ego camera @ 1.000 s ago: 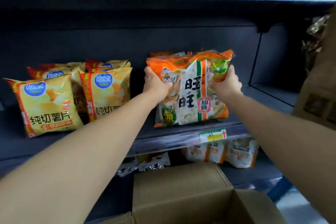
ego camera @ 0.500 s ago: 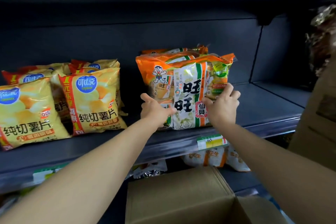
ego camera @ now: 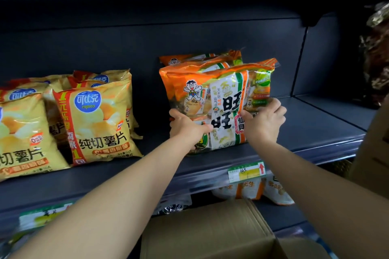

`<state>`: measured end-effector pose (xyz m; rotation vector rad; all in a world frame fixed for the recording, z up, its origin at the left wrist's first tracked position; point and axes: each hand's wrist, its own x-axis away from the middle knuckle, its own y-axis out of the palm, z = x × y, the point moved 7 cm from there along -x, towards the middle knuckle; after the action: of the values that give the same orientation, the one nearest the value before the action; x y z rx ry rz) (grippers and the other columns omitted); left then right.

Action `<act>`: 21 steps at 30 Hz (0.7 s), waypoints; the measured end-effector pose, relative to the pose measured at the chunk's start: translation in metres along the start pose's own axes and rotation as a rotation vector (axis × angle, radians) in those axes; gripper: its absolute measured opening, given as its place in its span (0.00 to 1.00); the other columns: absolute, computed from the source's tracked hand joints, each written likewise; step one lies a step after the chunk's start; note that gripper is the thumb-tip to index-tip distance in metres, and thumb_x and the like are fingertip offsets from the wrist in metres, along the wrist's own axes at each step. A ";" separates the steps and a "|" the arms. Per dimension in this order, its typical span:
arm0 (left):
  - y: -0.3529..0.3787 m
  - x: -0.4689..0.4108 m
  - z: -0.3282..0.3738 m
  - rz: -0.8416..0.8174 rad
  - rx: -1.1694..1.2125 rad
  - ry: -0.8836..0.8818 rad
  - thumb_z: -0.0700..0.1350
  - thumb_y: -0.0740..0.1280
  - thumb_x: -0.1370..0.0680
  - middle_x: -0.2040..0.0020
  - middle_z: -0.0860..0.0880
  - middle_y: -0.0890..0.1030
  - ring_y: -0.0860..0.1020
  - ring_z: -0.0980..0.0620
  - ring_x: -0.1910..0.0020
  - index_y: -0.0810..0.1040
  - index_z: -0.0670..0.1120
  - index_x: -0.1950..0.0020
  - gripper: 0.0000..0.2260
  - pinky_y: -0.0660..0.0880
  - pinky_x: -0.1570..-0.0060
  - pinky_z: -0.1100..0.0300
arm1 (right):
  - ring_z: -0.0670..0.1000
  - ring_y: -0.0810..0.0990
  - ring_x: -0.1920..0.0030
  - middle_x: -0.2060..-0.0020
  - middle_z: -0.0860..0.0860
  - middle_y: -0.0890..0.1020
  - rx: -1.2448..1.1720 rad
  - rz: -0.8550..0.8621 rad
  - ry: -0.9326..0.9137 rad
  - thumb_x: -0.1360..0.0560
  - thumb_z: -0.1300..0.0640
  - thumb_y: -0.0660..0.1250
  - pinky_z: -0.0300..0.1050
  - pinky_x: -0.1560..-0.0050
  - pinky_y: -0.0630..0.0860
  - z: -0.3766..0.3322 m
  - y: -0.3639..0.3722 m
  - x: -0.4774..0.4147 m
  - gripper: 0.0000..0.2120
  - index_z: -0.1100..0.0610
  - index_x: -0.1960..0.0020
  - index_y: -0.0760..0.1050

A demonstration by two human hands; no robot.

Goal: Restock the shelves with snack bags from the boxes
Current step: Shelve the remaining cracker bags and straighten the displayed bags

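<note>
Shelf (ego camera: 315, 130); chip bags (ego camera: 101, 124) beside orange bag (ego camera: 221, 99); box (ego camera: 206, 231) below.

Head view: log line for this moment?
phase: shelving bag | left hand: grips bag lower left | right hand: grips bag lower right | bag: upright on shelf, same bags behind | box: below shelf

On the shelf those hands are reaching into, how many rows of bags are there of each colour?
Yellow bags: 2 rows
Orange bags: 1 row, its front bag gripped by the left hand and right hand
Total: 3 rows
</note>
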<state>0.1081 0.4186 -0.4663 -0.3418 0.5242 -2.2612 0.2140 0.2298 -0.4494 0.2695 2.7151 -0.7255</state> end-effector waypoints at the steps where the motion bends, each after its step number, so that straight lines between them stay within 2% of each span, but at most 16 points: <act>1: -0.002 0.000 0.001 -0.005 -0.001 0.000 0.51 0.77 0.33 0.31 0.44 0.66 0.73 0.40 0.38 0.51 0.50 0.30 0.42 0.81 0.51 0.46 | 0.60 0.66 0.37 0.37 0.58 0.65 -0.011 0.027 -0.007 0.27 0.53 0.71 0.52 0.45 0.69 -0.002 -0.004 0.001 0.28 0.62 0.35 0.61; 3: -0.006 0.001 0.002 0.006 0.007 0.000 0.55 0.77 0.34 0.31 0.43 0.67 0.74 0.40 0.39 0.51 0.50 0.29 0.44 0.79 0.47 0.45 | 0.58 0.70 0.42 0.45 0.54 0.68 -0.089 0.024 -0.079 0.27 0.57 0.69 0.51 0.47 0.71 -0.009 -0.008 0.005 0.18 0.60 0.43 0.64; 4: -0.008 0.002 0.003 0.025 0.011 0.008 0.58 0.77 0.35 0.32 0.43 0.68 0.74 0.40 0.39 0.52 0.50 0.30 0.44 0.79 0.46 0.45 | 0.57 0.71 0.44 0.48 0.52 0.68 -0.115 -0.002 -0.150 0.27 0.57 0.69 0.51 0.46 0.72 -0.015 -0.007 0.010 0.16 0.58 0.45 0.65; 5: -0.010 0.004 0.004 0.050 0.014 0.018 0.60 0.76 0.35 0.33 0.43 0.69 0.75 0.40 0.40 0.53 0.50 0.30 0.44 0.79 0.46 0.45 | 0.56 0.71 0.43 0.47 0.51 0.68 -0.112 -0.037 -0.231 0.27 0.55 0.68 0.52 0.43 0.72 -0.021 -0.006 0.015 0.17 0.57 0.42 0.66; 7: -0.015 0.007 0.008 0.102 0.026 0.039 0.63 0.73 0.34 0.34 0.44 0.70 0.77 0.40 0.44 0.54 0.49 0.32 0.41 0.80 0.48 0.46 | 0.56 0.66 0.38 0.39 0.53 0.66 -0.052 -0.126 -0.348 0.28 0.48 0.70 0.51 0.36 0.68 -0.031 0.003 0.024 0.30 0.52 0.30 0.61; 9: -0.018 0.008 0.010 0.132 0.058 0.056 0.65 0.70 0.32 0.36 0.44 0.70 0.78 0.41 0.46 0.55 0.49 0.35 0.38 0.80 0.50 0.45 | 0.58 0.61 0.35 0.32 0.54 0.60 0.036 -0.210 -0.352 0.30 0.42 0.71 0.53 0.34 0.63 -0.034 0.015 0.028 0.42 0.45 0.24 0.50; 11: -0.019 0.007 0.010 0.135 0.109 0.045 0.67 0.67 0.32 0.37 0.44 0.70 0.77 0.41 0.46 0.56 0.49 0.36 0.35 0.80 0.50 0.44 | 0.60 0.58 0.33 0.29 0.54 0.55 0.117 -0.249 -0.327 0.31 0.39 0.70 0.55 0.34 0.62 -0.036 0.025 0.028 0.48 0.42 0.23 0.42; 14: -0.019 0.006 0.008 0.090 0.170 -0.007 0.67 0.66 0.30 0.35 0.43 0.70 0.76 0.40 0.43 0.56 0.50 0.33 0.35 0.79 0.48 0.44 | 0.62 0.56 0.31 0.28 0.54 0.52 0.180 -0.270 -0.322 0.30 0.39 0.70 0.57 0.36 0.65 -0.038 0.029 0.029 0.49 0.41 0.24 0.38; 17: -0.018 0.010 0.008 0.032 0.190 -0.026 0.66 0.65 0.28 0.32 0.44 0.68 0.74 0.40 0.39 0.55 0.50 0.29 0.36 0.79 0.49 0.44 | 0.62 0.56 0.31 0.28 0.54 0.52 0.167 -0.297 -0.314 0.30 0.41 0.70 0.57 0.35 0.64 -0.037 0.027 0.031 0.48 0.42 0.24 0.39; 21: -0.024 0.015 0.007 -0.009 0.205 -0.018 0.62 0.65 0.26 0.34 0.45 0.70 0.75 0.41 0.40 0.56 0.49 0.30 0.32 0.79 0.51 0.46 | 0.62 0.60 0.33 0.28 0.54 0.56 0.221 -0.270 -0.325 0.29 0.43 0.69 0.55 0.34 0.63 -0.037 0.017 0.036 0.46 0.44 0.23 0.42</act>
<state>0.0854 0.4201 -0.4472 -0.2607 0.2779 -2.2939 0.1758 0.2669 -0.4397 -0.1596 2.3858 -1.0461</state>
